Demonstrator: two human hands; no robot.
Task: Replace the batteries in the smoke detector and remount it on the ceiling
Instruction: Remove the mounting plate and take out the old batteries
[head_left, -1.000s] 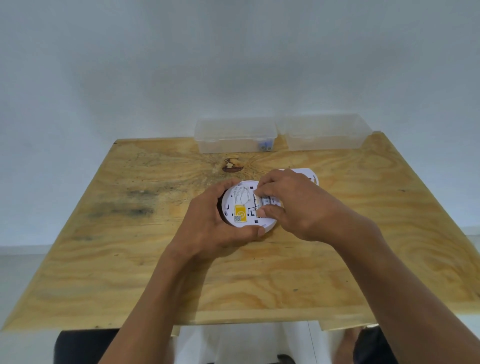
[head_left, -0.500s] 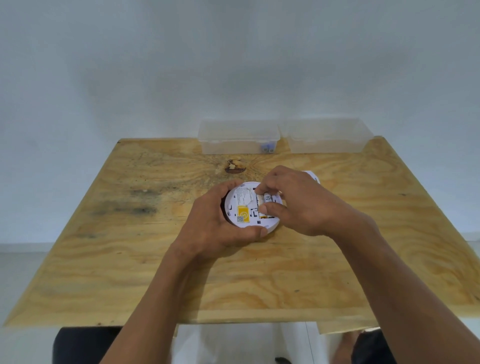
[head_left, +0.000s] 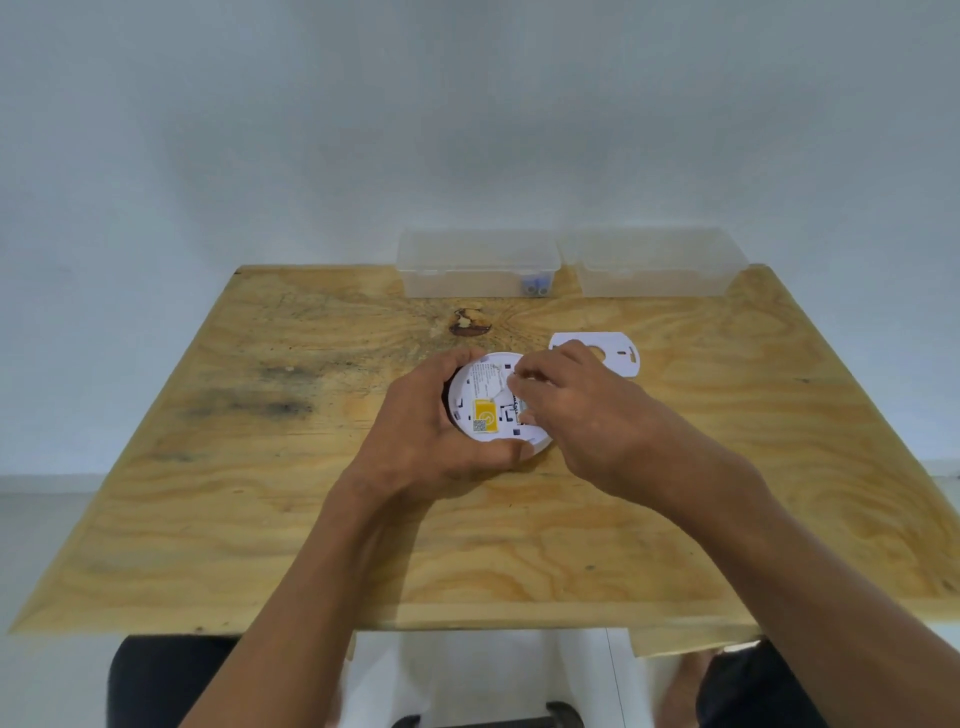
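Observation:
A round white smoke detector (head_left: 485, 400) lies back side up on the plywood table (head_left: 260, 467), with a yellow label on its back. My left hand (head_left: 431, 431) wraps around its left and front rim. My right hand (head_left: 576, 410) rests over its right half, with fingertips pinched at the battery compartment; what they pinch is hidden. The white mounting plate (head_left: 618, 353) lies flat just behind my right hand.
Two clear plastic boxes stand at the table's far edge: the left box (head_left: 478, 270) holds small batteries (head_left: 535, 287) in its right corner, the right box (head_left: 654, 265) looks empty. A dark knot (head_left: 469, 323) marks the wood behind the detector.
My right hand has shifted slightly toward the right, uncovering more of the detector's back and of the mounting plate. My left hand keeps its hold.

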